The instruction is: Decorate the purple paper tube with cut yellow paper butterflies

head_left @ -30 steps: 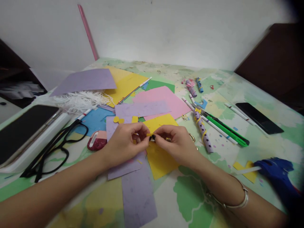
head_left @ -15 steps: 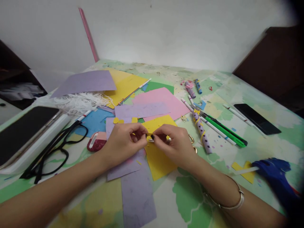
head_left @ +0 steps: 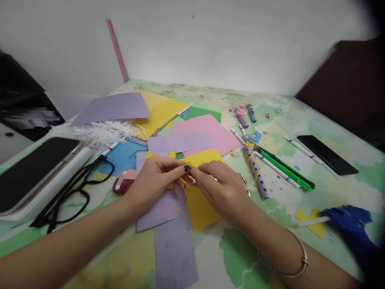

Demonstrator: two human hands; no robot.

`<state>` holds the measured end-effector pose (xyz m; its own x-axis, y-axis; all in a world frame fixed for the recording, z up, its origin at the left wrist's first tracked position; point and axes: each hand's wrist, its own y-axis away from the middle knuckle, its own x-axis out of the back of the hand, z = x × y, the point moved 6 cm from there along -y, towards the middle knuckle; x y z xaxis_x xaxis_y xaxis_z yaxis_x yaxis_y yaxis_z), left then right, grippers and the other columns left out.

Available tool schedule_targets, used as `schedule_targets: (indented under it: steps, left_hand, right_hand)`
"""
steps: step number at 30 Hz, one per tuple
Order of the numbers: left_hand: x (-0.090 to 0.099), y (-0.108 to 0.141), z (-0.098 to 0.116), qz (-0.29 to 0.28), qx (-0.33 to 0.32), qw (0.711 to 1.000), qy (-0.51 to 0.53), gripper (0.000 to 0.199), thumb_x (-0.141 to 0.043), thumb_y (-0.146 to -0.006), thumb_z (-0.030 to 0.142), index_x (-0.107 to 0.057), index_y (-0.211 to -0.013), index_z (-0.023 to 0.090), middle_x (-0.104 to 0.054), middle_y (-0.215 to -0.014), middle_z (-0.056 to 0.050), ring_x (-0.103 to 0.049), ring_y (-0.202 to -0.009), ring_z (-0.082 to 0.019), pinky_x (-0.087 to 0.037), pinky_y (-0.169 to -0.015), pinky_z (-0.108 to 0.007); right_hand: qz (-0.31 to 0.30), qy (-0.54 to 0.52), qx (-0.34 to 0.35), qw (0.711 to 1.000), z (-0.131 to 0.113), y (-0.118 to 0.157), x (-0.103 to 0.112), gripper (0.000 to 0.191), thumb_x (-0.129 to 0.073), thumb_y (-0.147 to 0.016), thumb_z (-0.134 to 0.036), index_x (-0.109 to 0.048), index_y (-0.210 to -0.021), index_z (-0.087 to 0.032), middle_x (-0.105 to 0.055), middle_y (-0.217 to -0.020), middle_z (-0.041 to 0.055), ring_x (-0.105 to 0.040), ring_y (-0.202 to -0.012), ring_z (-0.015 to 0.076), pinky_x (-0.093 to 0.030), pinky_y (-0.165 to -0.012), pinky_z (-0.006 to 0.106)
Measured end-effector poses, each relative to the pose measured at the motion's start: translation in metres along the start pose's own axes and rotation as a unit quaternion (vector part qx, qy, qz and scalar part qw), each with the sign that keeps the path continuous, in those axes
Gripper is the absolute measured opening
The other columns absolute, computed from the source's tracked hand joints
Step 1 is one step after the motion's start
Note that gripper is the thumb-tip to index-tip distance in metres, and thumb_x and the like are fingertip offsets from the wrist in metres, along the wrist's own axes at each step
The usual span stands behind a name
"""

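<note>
Yellow scrap (head_left: 187, 163), mostly hidden, is pinched by left fingers (head_left: 176, 173) and right fingers (head_left: 202, 176); probably light and bendy, best held edgewise.

Black glasses (head_left: 80, 187) lie on the patterned counter (head_left: 240, 253). Left of the glasses rests a large dark-screened device (head_left: 39, 172); beyond them, white string (head_left: 111, 133); well to their right, a black phone (head_left: 327, 155).

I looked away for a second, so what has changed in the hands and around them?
The right hand has rolled over, knuckles up, its fingertips drawn in close to the left hand, whose thumb has shifted up. The small yellow strip both pinched is now hard to make out. The purple black-dotted roll, blue glue gun and black smartphone stayed put.
</note>
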<state>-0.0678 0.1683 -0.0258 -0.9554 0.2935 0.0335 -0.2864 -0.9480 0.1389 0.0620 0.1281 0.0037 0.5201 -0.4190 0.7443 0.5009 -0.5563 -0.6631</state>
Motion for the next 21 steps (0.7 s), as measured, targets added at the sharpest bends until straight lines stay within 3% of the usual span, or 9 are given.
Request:
schedule_targets:
  steps: [2,4,7,9,15,21]
  left_hand:
    - [0.003,-0.001,-0.001,0.012,0.006,1.0,0.028,0.008,-0.067,-0.076,0.022,-0.073,-0.074,0.016,-0.07,-0.067,-0.003,-0.061,-0.055,-0.01,-0.048,-0.052,-0.019]
    - [0.005,-0.002,-0.003,0.018,0.015,0.999,0.049,0.006,-0.069,-0.074,0.021,-0.072,-0.074,0.016,-0.071,-0.068,-0.003,-0.062,-0.056,-0.01,-0.049,-0.053,-0.019]
    - [0.006,-0.004,-0.006,0.022,0.028,0.996,0.077,0.006,-0.07,-0.074,0.021,-0.071,-0.074,0.015,-0.071,-0.066,-0.002,-0.061,-0.057,-0.01,-0.047,-0.052,-0.017]
    - [0.007,-0.005,-0.008,0.021,0.03,0.995,0.096,0.007,-0.069,-0.076,0.022,-0.071,-0.075,0.015,-0.071,-0.068,-0.002,-0.062,-0.059,-0.009,-0.047,-0.053,-0.016]
    - [0.011,-0.006,-0.009,0.044,0.028,0.991,0.126,0.008,-0.072,-0.074,0.023,-0.075,-0.075,0.016,-0.071,-0.072,-0.004,-0.061,-0.063,-0.009,-0.046,-0.056,-0.016]
    - [0.015,-0.006,-0.006,0.055,0.032,0.987,0.151,0.009,-0.076,-0.067,0.017,-0.074,-0.076,0.015,-0.067,-0.067,-0.002,-0.054,-0.055,-0.006,-0.042,-0.05,-0.017]
  right_hand:
    - [-0.04,-0.001,-0.043,0.998,0.009,-0.004,0.002,0.023,-0.045,-0.091,-0.014,-0.068,-0.094,-0.013,-0.067,-0.083,0.0095,-0.058,-0.075,0.0166,-0.043,-0.065,0.028]
    - [-0.126,0.021,-0.136,0.982,0.028,-0.003,0.001,0.018,-0.05,-0.086,-0.013,-0.068,-0.086,-0.014,-0.065,-0.082,0.0096,-0.059,-0.075,0.0183,-0.041,-0.064,0.029]
    - [-0.282,0.063,-0.25,0.924,0.055,0.01,-0.001,0.008,-0.06,-0.078,-0.022,-0.063,-0.076,-0.015,-0.062,-0.072,0.0075,-0.056,-0.066,0.0195,-0.035,-0.055,0.028]
    - [-0.346,0.055,-0.27,0.897,0.065,0.02,-0.002,0.01,-0.064,-0.073,-0.024,-0.06,-0.078,-0.017,-0.061,-0.071,0.0056,-0.054,-0.063,0.0184,-0.03,-0.051,0.027]
    - [-0.391,0.006,-0.229,0.891,0.072,0.026,-0.002,0.026,-0.064,-0.062,-0.006,-0.057,-0.082,-0.02,-0.059,-0.07,0.001,-0.051,-0.057,0.0133,-0.027,-0.048,0.024]
    - [-0.407,-0.046,-0.213,0.887,0.071,0.026,0.003,0.023,-0.058,-0.067,-0.008,-0.06,-0.085,-0.022,-0.057,-0.064,-0.0004,-0.048,-0.051,0.0124,-0.027,-0.043,0.023]
